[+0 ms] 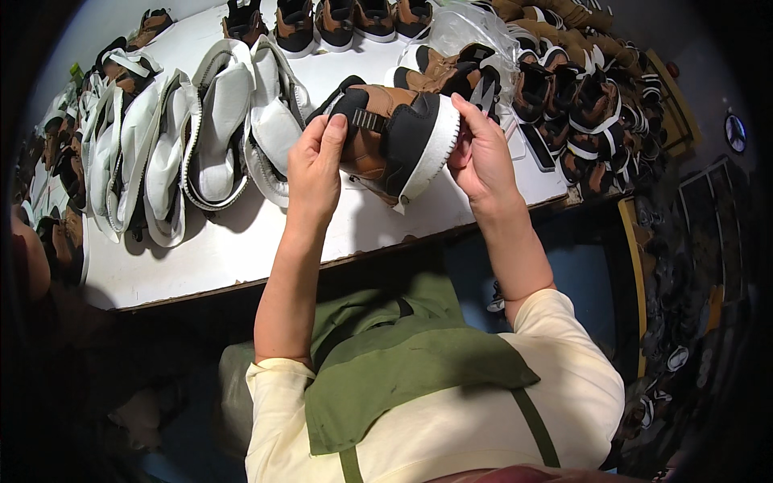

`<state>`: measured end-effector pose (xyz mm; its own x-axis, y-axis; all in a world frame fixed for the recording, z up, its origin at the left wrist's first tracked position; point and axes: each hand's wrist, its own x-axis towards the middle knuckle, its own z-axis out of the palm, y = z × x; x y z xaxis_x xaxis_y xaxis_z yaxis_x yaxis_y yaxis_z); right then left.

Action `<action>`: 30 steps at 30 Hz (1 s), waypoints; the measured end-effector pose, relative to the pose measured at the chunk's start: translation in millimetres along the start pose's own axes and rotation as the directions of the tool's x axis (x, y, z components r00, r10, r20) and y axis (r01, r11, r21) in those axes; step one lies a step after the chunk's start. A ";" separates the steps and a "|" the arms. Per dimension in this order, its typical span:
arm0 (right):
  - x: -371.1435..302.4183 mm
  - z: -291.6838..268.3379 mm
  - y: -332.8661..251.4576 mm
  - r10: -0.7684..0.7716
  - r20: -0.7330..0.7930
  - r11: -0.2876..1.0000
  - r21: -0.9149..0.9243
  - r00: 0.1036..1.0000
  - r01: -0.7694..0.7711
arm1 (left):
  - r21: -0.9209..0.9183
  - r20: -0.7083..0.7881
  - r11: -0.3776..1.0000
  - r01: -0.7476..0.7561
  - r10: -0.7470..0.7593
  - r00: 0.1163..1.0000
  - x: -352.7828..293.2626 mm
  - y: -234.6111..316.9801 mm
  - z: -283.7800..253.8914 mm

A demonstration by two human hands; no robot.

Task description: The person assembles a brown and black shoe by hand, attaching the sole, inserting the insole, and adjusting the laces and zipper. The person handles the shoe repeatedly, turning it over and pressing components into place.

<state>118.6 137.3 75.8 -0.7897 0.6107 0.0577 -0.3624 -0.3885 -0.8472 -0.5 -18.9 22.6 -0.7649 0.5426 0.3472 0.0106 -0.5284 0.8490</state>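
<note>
Both of my hands hold up a brown and black shoe (378, 133) with a white sole, tilted on its side above the white table (205, 262). My left hand (316, 165) is closed on the upper near the collar, its thumb pressed on top. On the other side, my right hand (485, 153) pinches the white sole between thumb and fingers. Just beyond the right fingertips, a grey pointed blade-like thing (485, 90) shows; I cannot tell whether that hand touches it. Behind lies another brown and black shoe (431, 68).
White shoe pieces with stitched rims (217, 121) stand in a row at the left. Several finished-looking shoes (334, 24) line the far edge. Shoes are piled at the right (576, 105), by a clear plastic bag (467, 30) and a dark flat slab (538, 147).
</note>
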 end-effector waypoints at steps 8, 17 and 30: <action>-3.2 3.8 -5.2 0.003 0.064 1.000 -0.018 0.998 -0.002 | -0.082 0.005 0.996 0.019 -0.019 1.000 1.3 1.1 0.4; -12.0 6.8 -3.3 -0.026 -0.005 0.999 -0.041 1.000 0.025 | 0.044 0.065 0.997 -0.069 0.066 0.996 -4.5 -4.3 -10.1; -37.6 -2.6 43.3 -0.007 0.080 0.979 -0.203 0.997 0.023 | 0.708 0.006 0.646 -0.283 0.396 0.918 -71.4 21.3 -12.5</action>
<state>133.9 99.4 35.6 -0.8245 0.5559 0.1057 -0.2725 -0.2263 -0.9352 46.3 -77.0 10.9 -0.6943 0.2929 0.6574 0.6799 -0.0326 0.7326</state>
